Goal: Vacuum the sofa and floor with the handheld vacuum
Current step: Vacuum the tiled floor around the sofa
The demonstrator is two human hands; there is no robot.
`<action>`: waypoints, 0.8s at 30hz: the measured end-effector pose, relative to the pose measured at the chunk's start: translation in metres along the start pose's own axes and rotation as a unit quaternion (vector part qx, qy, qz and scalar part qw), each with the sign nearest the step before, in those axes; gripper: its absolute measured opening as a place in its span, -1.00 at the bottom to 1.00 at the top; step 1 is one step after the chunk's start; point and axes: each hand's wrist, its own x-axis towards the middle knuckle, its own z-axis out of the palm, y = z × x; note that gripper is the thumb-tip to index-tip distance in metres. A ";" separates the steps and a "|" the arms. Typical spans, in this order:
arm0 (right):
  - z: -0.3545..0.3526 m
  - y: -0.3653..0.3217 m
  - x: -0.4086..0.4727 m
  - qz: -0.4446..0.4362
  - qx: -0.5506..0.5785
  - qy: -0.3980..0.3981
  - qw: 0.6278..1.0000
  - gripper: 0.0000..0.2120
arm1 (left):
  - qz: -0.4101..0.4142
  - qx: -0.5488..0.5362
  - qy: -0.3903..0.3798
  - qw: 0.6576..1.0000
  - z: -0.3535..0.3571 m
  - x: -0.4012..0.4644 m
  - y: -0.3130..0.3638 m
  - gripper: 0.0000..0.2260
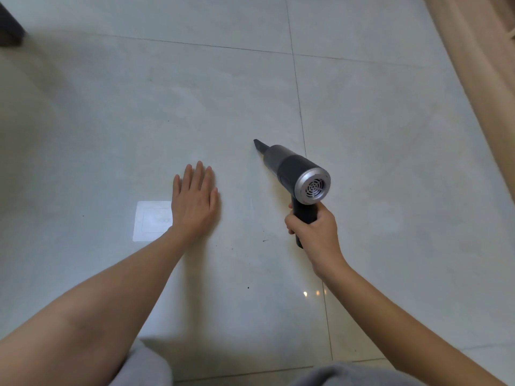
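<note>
Vacuum (295,171) handle mostly hidden, gripped by right hand (315,232) | left hand (195,201) flat on floor (111,107)

The lower handle of the handheld vacuum (295,171) is hidden inside the right hand (315,232). Whether the nozzle tip touches the floor (111,107) cannot be determined. Dark specks at lower centre are too small to identify. A dark object (9,26) at upper left and a beige surface (479,65) at upper right are cut off by the frame edges. Grey fabric (145,369) is cropped at the bottom edge.
</note>
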 end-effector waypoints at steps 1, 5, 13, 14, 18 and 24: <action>0.005 -0.004 0.005 -0.004 -0.003 -0.004 1.000 -0.69 | -0.002 0.001 0.000 1.000 -0.001 0.002 -0.002 -0.51; 0.019 -0.016 0.017 -0.014 -0.015 -0.010 1.000 -0.71 | -0.009 -0.003 0.001 1.000 -0.005 0.004 -0.009 -0.51; 0.039 -0.033 0.025 -0.031 -0.017 -0.018 0.999 -0.69 | -0.020 -0.001 0.002 1.000 -0.012 0.008 -0.031 -0.51; 0.039 -0.032 0.024 -0.027 -0.012 -0.015 0.999 -0.71 | -0.021 -0.002 0.000 1.000 -0.013 0.008 -0.033 -0.51; 0.032 -0.024 0.015 -0.006 -0.012 0.000 1.000 -0.72 | -0.020 -0.006 -0.003 1.000 -0.013 0.008 -0.035 -0.51; 0.033 -0.021 0.013 -0.008 -0.018 -0.004 1.000 -0.86 | -0.024 -0.012 -0.002 1.000 -0.014 0.002 -0.033 -0.51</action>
